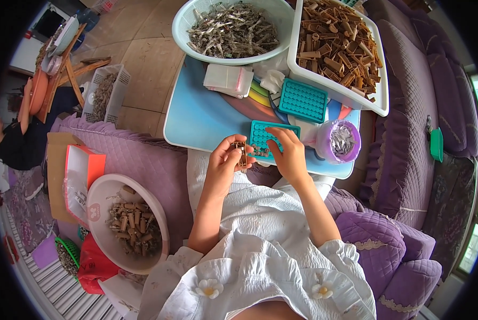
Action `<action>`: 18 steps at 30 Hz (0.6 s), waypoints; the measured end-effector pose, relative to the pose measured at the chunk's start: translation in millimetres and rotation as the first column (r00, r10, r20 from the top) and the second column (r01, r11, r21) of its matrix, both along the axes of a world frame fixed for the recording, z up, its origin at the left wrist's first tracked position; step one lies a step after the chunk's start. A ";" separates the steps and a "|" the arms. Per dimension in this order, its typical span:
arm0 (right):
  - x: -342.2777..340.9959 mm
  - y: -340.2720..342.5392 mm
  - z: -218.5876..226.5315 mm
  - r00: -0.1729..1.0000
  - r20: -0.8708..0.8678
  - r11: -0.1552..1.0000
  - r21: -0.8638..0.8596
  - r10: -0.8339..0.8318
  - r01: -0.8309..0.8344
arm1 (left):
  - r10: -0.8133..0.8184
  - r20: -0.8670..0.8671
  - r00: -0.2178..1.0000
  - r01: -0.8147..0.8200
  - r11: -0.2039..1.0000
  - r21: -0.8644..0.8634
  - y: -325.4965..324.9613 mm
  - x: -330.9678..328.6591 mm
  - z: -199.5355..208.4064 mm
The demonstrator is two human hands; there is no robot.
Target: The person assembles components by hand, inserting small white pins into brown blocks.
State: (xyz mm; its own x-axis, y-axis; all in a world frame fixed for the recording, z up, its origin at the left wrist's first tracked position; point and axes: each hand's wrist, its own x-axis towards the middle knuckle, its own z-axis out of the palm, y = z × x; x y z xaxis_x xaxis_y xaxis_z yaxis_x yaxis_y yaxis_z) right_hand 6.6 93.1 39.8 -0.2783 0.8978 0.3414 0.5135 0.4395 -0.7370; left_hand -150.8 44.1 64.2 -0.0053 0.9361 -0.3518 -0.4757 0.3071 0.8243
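My left hand [224,162] is closed around a small brown casing [241,153] with lighter metal-looking parts inside, holding it upright between thumb and fingers over my lap. Just right of it, my right hand [288,156] hovers at a teal tray [259,128] with rows of small round pockets. Its thumb and fingers are apart, and I see nothing between them. Several small brownish pieces [261,151] lie in the tray's near part, between my two hands. A second teal pocketed tray [303,100] lies farther back on the low blue table [193,114].
Beyond the table's far edge stand a pale basin [179,34] of metallic strips and a white bin [380,101] of brown casings. A purple-rimmed tub [356,154] holds silvery pieces. To my left, a pink basin [161,213] contains brown casings. A person [23,130] sits far left.
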 end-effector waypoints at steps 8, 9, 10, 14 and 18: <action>-7.4 -1.9 -33.7 0.899 0.437 0.995 0.073 0.028 -0.067 | 0.024 -0.026 0.999 -0.024 1.000 0.010 -0.8 -3.6 -2.0; -8.4 -2.3 -36.1 0.880 0.474 0.993 0.089 0.025 -0.076 | 0.027 -0.030 0.999 -0.027 1.000 0.006 -0.7 -4.7 -1.8; -8.8 -3.0 -38.8 0.880 0.474 0.993 0.089 0.027 -0.078 | 0.029 -0.029 0.999 -0.029 1.000 0.006 -0.5 -5.1 -1.3; -11.9 -4.3 -41.8 0.846 0.530 0.989 0.093 0.049 -0.115 | 0.035 -0.039 0.999 -0.034 0.999 0.022 -0.4 -6.4 0.8; -14.1 -1.6 -27.1 0.988 0.152 0.999 0.043 0.017 -0.024 | 0.021 -0.034 0.999 -0.021 1.000 0.022 -1.7 -8.0 5.4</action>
